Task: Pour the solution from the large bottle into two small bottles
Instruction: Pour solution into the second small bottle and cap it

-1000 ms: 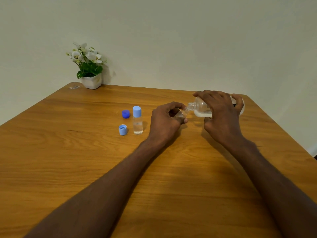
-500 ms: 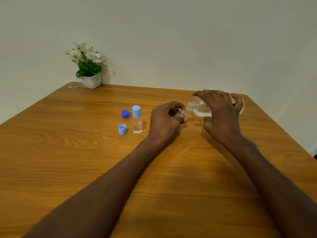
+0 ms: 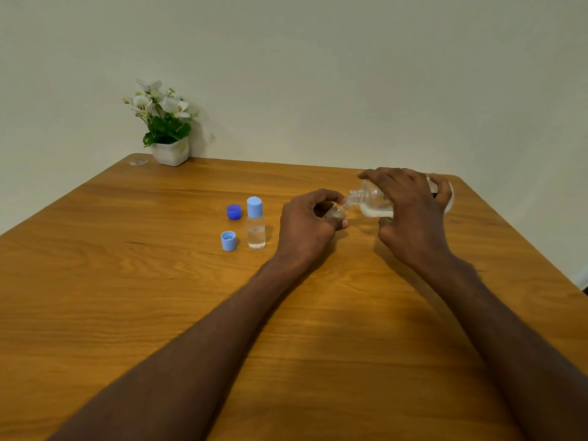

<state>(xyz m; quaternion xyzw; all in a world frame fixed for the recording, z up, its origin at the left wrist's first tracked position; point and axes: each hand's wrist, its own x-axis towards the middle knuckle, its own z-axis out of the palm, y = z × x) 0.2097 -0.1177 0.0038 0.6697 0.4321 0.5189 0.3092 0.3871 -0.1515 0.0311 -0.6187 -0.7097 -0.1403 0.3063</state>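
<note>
My right hand (image 3: 410, 214) grips the large clear bottle (image 3: 372, 202), tipped almost on its side with its open threaded neck pointing left. Clear liquid pools in its lower side. My left hand (image 3: 307, 229) holds a small clear bottle (image 3: 336, 213) with its mouth right at the large bottle's neck; my fingers hide most of it. To the left, a second small bottle (image 3: 256, 224) stands upright with a light blue cap on and clear liquid inside. Beside it lie a loose light blue cap (image 3: 229, 241) and a dark blue cap (image 3: 234, 212).
The wooden table (image 3: 127, 297) fills the view, with its far edge against a plain wall. A small white pot of white flowers (image 3: 167, 135) stands at the far left corner, and a bit of clear wrapper (image 3: 138, 162) lies beside it.
Both hands and the two held bottles stay in nearly the same place. The camera view shifts very slightly.
</note>
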